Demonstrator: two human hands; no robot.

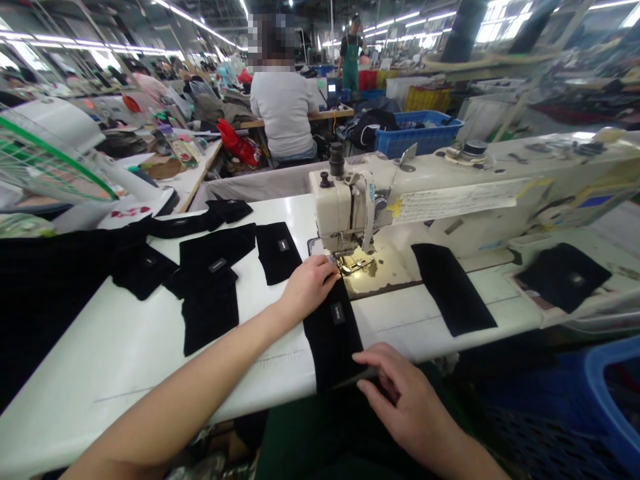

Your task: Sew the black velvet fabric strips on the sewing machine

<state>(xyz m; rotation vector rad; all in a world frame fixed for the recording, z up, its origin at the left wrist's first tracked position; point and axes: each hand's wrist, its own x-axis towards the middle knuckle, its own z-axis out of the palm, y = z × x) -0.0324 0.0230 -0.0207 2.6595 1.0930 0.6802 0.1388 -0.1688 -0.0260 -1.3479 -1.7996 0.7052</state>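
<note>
A black fabric piece (330, 347) with a small dark label (339, 313) lies on the white sewing table, its far end by the presser foot (357, 265) of the sewing machine (345, 200). My left hand (311, 283) pinches that far end, fingertips close to the needle area. Over the table's front edge, my right hand (400, 393) is curled around a slim, pointed dark tool (356, 379), which looks like snips or tweezers. Its tip reaches across the near end of the fabric, and most of it is hidden in the hand.
Several black labelled pieces (210, 293) lie left on the table (270, 360); another black piece (453, 290) lies right. A fan (55, 147) stands at the left. Blue baskets stand at lower right (595, 373) and behind (420, 133). A person in white (283, 110) sits ahead.
</note>
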